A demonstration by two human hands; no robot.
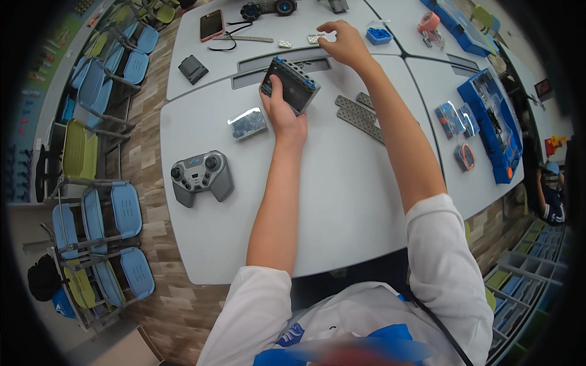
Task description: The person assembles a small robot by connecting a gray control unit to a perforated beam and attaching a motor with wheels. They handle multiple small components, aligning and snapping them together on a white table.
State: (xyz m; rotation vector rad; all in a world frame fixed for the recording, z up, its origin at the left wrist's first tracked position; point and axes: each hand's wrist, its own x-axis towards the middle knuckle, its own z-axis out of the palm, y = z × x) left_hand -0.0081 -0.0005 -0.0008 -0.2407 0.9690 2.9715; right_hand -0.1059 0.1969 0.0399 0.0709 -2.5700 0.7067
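Left hand clamped on the dark block, thumb laid over its broad face, remaining fingers mostly hidden underneath. Block tilted, near mid-table beside the long recess; its long axis runs from upper left down to lower right, with blue pins along the edge away from the wearer. Right hand is out past the block, to its far right, thumb and index apart and pointing left. Small pale plate sits just at those fingertips; contact cannot be told. Key relation: plate lies beyond the block and a little right of it, on the pinned-edge side, the right hand clearly the nearer to it. A second pale piece lies just left of the plate; blue tub to the right of the right hand; grey strips under the right forearm's line, nearer the wearer.
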